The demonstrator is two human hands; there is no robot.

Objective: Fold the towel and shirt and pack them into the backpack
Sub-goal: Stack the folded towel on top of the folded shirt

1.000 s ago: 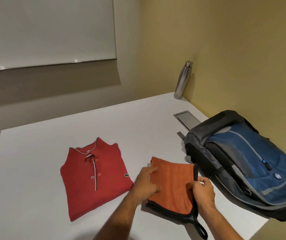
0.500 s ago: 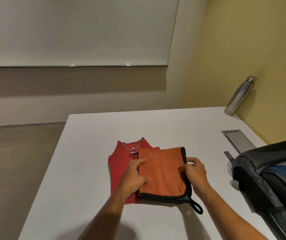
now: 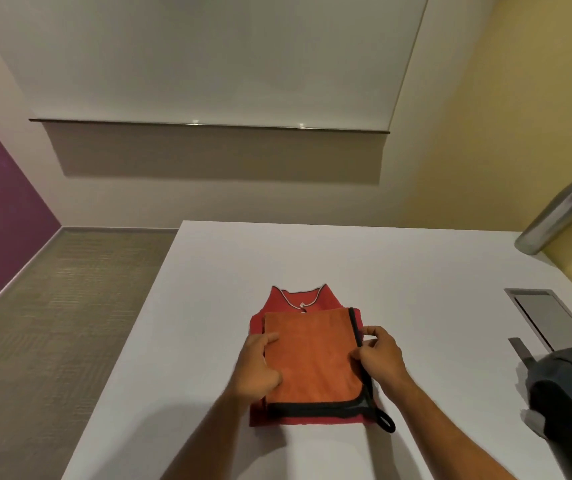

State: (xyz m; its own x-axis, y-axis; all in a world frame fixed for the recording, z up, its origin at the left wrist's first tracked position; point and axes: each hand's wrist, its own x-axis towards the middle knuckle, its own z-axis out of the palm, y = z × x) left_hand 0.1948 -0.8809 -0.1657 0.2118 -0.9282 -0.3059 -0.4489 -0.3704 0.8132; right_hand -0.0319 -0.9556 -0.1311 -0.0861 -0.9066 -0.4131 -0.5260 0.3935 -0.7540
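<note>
Head view: a folded orange towel [image 3: 312, 358] lies on top of a folded red shirt [image 3: 298, 297], near the tabletop's [image 3: 416, 271] near edge. The left hand [image 3: 257, 367] holds the stack's left side, fingers curled around it. The right hand [image 3: 380, 356] pinches the towel's black-trimmed right edge. A dark backpack [image 3: 568, 393] sits at the right edge, a steel bottle [image 3: 560, 213] in the far right corner.

Two bare forearms come up from the bottom edge, no sleeves showing on either one, nothing at the wrists, no watch, no band. The left hand [image 3: 257, 367] is bare, no glove, no ring that can be made out. The right hand [image 3: 380, 355] is likewise bare, knuckles and thumb in plain sight, the fingers unadorned as far as shows.
</note>
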